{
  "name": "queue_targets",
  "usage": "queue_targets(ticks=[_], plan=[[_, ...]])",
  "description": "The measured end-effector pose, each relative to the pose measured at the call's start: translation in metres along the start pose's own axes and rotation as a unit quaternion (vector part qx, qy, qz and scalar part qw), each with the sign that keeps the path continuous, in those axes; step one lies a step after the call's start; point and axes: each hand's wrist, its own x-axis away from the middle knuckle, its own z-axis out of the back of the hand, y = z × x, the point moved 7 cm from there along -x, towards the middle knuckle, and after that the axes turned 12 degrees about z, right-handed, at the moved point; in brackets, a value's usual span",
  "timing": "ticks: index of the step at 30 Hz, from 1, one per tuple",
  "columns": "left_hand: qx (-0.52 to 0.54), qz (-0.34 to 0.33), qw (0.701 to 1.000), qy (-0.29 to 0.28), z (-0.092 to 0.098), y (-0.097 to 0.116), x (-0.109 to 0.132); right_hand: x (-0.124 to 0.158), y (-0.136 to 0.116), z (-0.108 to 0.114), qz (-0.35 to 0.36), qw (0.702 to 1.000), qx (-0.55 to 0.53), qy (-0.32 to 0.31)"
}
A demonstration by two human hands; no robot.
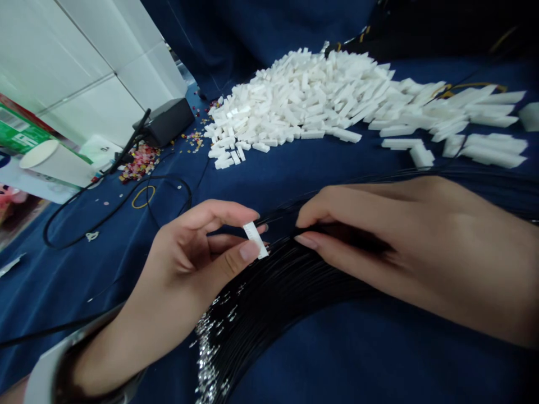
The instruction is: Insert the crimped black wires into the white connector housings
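Note:
Between the thumb and fingers of my left hand (196, 252) is a small white plastic connector housing (255, 240), tilted, with a row of slots along its face. My right hand (391, 241) pinches a thin black wire (283, 240) close to the housing's right side. Whether the wire's end sits inside the housing I cannot make out. Below both hands lies a thick bundle of black wires (278, 297). Many small shiny metal terminals (206, 359) show at the bundle's left end.
Behind my hands is a large heap of white housings (303, 95), trailing off to the right. At left are a black adapter box (168, 120) with a cable, a paper cup (54, 163), colourful beads (141, 160) and a yellow rubber band (144, 197). Blue cloth (337, 353) covers the surface.

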Motion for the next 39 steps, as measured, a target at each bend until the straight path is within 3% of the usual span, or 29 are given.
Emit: queue_targets(ticks=[4,17,23,29,39], plan=[[-0.001,-0.004,1.0,-0.02,-0.002,-0.002,0.003,0.0,-0.006,-0.006,0.0,1.0,-0.008,-0.025],[-0.002,-0.01,0.999,-0.046,-0.005,-0.002,0.007,0.0,-0.022,-0.005,0.047,0.998,0.014,-0.024],[0.005,0.012,0.999,-0.051,-0.01,0.0,0.006,0.002,-0.015,-0.012,0.01,0.998,-0.051,-0.048],[0.014,0.033,0.997,-0.062,-0.016,-0.001,0.009,0.006,-0.008,-0.015,-0.06,0.984,-0.164,-0.034],[0.026,0.016,0.998,-0.05,-0.01,-0.004,0.005,-0.003,-0.007,-0.01,-0.039,0.992,-0.114,-0.031]])
